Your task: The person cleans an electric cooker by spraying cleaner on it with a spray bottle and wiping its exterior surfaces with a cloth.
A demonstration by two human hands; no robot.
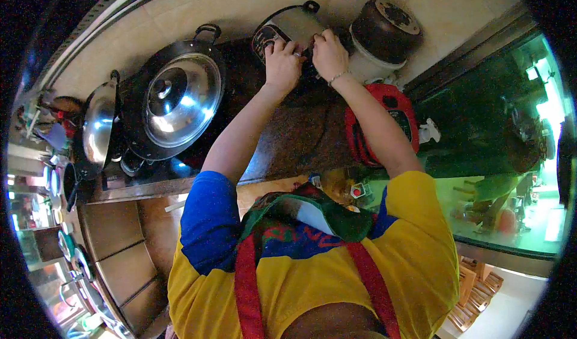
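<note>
Pot (299, 24): located at the back of the tabletop (282, 138), near the wall. Its front is touched by the left hand (283, 66), fingers bent and slightly spread. The right hand (330, 55) is held beside it, fingers curled close together; whether anything is pinched cannot be told. To the right: dark-topped white container (375, 57), red case (390, 114). To the left: lidded wok (183, 99).

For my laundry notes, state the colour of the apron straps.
The apron straps are red, seen best in the head view.
</note>
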